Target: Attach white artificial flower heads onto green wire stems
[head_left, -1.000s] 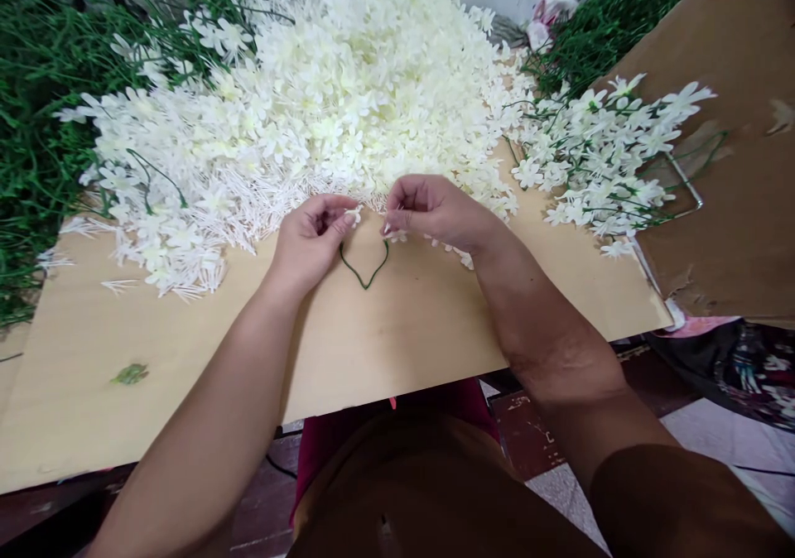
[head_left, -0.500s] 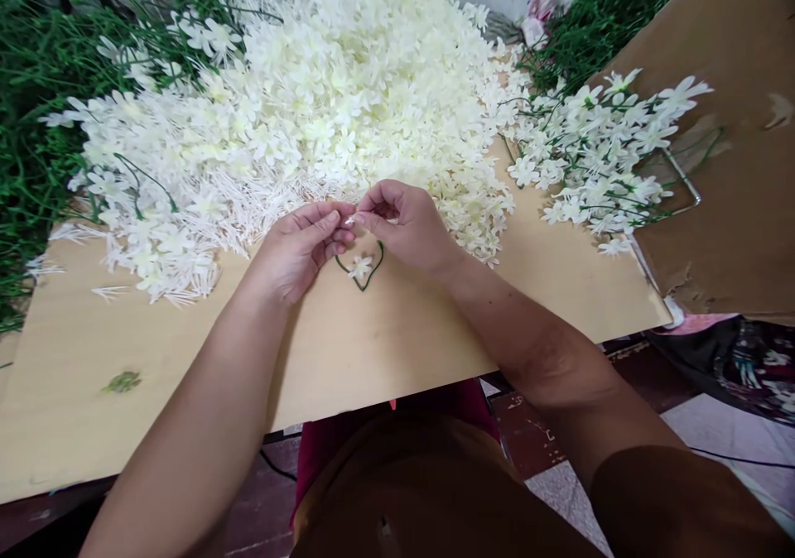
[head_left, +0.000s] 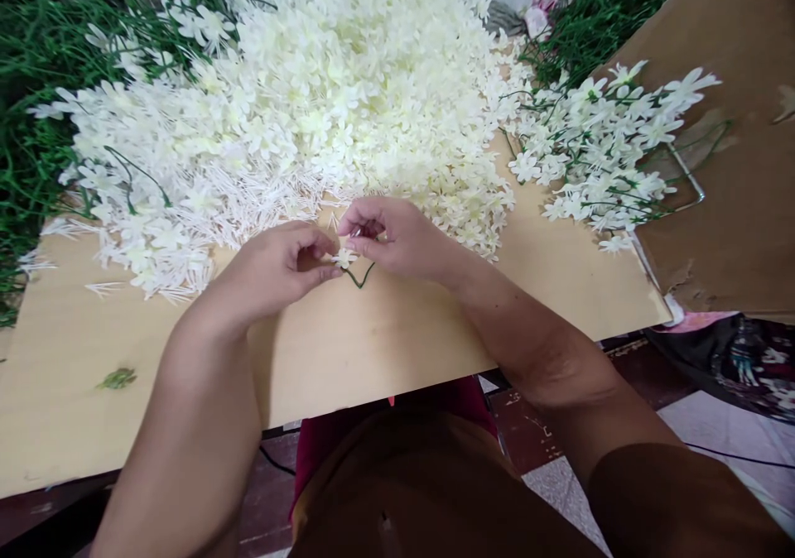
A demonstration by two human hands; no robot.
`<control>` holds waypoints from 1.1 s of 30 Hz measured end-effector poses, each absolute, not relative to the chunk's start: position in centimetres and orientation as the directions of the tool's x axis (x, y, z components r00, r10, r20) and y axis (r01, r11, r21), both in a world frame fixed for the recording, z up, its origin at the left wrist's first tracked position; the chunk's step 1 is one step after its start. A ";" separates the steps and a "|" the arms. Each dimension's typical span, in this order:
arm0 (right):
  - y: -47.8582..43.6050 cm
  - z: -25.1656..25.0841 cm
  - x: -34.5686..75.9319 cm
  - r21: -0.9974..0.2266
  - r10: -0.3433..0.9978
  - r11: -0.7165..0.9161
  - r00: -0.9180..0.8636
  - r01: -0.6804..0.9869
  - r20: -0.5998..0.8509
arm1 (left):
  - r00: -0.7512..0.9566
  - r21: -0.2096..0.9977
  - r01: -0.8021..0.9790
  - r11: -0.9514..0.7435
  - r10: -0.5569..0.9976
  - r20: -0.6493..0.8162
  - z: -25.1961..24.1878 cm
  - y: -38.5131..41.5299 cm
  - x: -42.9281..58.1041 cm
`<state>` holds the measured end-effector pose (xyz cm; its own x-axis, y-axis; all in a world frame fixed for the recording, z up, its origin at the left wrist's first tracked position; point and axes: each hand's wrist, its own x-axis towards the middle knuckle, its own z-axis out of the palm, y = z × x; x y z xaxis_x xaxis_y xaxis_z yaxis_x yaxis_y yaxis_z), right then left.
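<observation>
frame centre: left hand [head_left: 273, 264] and right hand [head_left: 397, 239] both pinch one white flower [head_left: 344, 257] over board [head_left: 403, 334] | green stem [head_left: 363, 278] dangles below, looks light, bendy; petals soft, best pinched at base | pile [head_left: 348, 86] upper centre

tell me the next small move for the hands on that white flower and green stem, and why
Likely slide the small white fabric flower a little along the thin green wire stem. The left hand pinches the flower, and the right hand pinches the stem beside it.
</observation>
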<state>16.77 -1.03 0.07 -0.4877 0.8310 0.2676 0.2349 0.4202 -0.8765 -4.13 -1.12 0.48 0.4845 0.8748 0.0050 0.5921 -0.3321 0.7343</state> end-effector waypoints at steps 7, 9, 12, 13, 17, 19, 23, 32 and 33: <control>-1.0 0.3 16.9 -0.805 0.831 0.399 -0.544 0.439 0.115 | 0.506 0.632 0.658 -0.409 0.862 0.030 0.2 -1.0 -3.3; -1.0 0.3 16.9 -0.803 0.835 0.389 -0.541 0.451 0.100 | 0.465 0.655 0.666 -0.357 0.885 0.009 0.4 -1.1 -3.2; -1.0 0.1 16.8 -0.812 0.838 0.414 -0.521 0.411 0.163 | 0.415 0.754 0.602 -0.262 0.910 -0.014 0.6 -1.3 -3.3; -1.0 0.0 16.8 -0.818 0.841 0.422 -0.507 0.392 0.191 | 0.400 0.795 0.562 -0.229 0.916 -0.019 0.6 -1.3 -3.3; -1.0 -0.3 16.6 -0.825 0.854 0.453 -0.431 0.338 0.292 | 0.357 0.898 0.425 -0.110 0.932 -0.055 0.6 -1.1 -3.3; -1.0 -0.5 16.6 -0.809 0.849 0.487 -0.398 0.329 0.349 | 0.346 0.917 0.393 -0.066 0.935 -0.081 0.6 -1.0 -3.2; -1.0 -0.9 16.3 -0.705 0.802 0.592 -0.374 0.391 0.466 | 0.330 0.935 0.352 -0.032 0.939 -0.092 0.6 -0.8 -3.2; -1.2 -1.1 15.8 -0.564 0.781 0.624 -0.401 0.540 0.480 | 0.349 0.933 0.347 -0.091 0.936 -0.038 0.1 -0.8 -3.2; -1.2 -1.1 15.8 -0.571 0.780 0.625 -0.399 0.532 0.482 | 0.342 0.935 0.341 -0.094 0.939 -0.030 0.1 -0.8 -3.2</control>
<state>15.82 -1.22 -1.13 -0.3992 0.7799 0.4820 0.5324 0.6252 -0.5707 -3.20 -0.79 0.08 0.3422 0.9391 -0.0302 0.3409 -0.0942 0.9354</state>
